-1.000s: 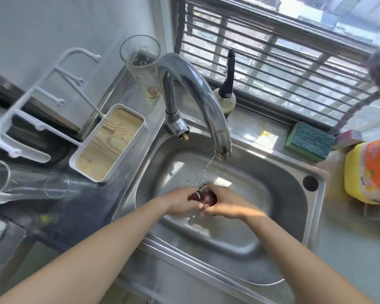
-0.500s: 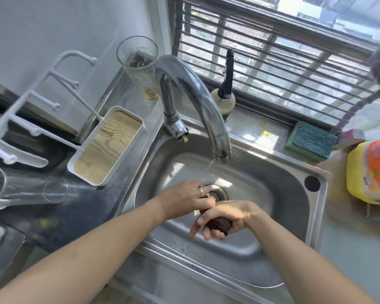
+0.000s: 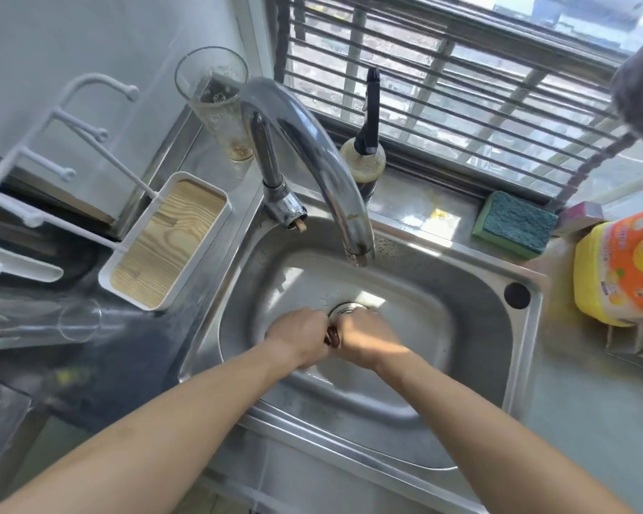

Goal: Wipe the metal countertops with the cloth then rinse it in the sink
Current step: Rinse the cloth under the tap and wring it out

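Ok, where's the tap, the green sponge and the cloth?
tap [image 3: 312, 150], head view, on the curved spout.
green sponge [image 3: 515, 226], head view, on its rough top.
cloth [image 3: 333, 337], head view, the dark bit between the hands.

Both hands [image 3: 335, 337] round cloth [image 3: 333, 336] in sink [image 3: 461, 291]

Pale wall [image 3: 71, 38] at left, with a white rack [image 3: 45, 150] standing before it. Barred window [image 3: 461, 98] along the back above a steel ledge [image 3: 424, 213], daylight streaming through the slats and glinting off the metal. Dark surface [image 3: 101, 350] at lower left, grey floor [image 3: 591, 421] at right.
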